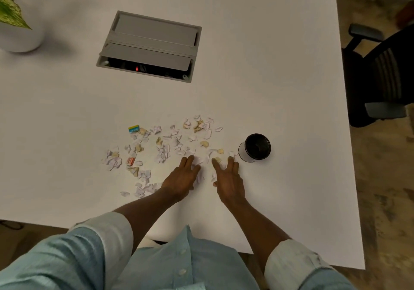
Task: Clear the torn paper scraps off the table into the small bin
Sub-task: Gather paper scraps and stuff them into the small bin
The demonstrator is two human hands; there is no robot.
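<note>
Hands: left hand (pixel 182 178) and right hand (pixel 229 178) lie low on the table (pixel 268 65), palms turned toward each other, with a small cluster of scraps between them; this looks like the start of a scoop or a sweep together.
Fingers: loosely spread on both hands, fingertips down among the paper, gripping nothing that can be seen; some scraps under the palms are hidden.
Scraps: torn paper scraps (pixel 163 150) are scattered in a wide patch in front of the person, mostly white, some tan; most lie to the left of the hands and beyond them, so little of the job seems done.
Coloured bits: a blue and yellow piece (pixel 134 129) sits at the far left edge of the patch, and a small orange piece (pixel 130 161) nearer in.
Bin: small bin (pixel 255 148), dark inside with a pale wall, stands upright just right of the scraps, near the right hand, probably put there to keep each carry short; a scrap or two lies touching its base.
Surface: plain white tabletop, smooth, so paper should slide easily; a grey cable hatch (pixel 149 45) is set into it further out.
Room: plant pot (pixel 20 36) at the far left corner, black office chair (pixel 380 76) off the right edge, mottled brown floor.
</note>
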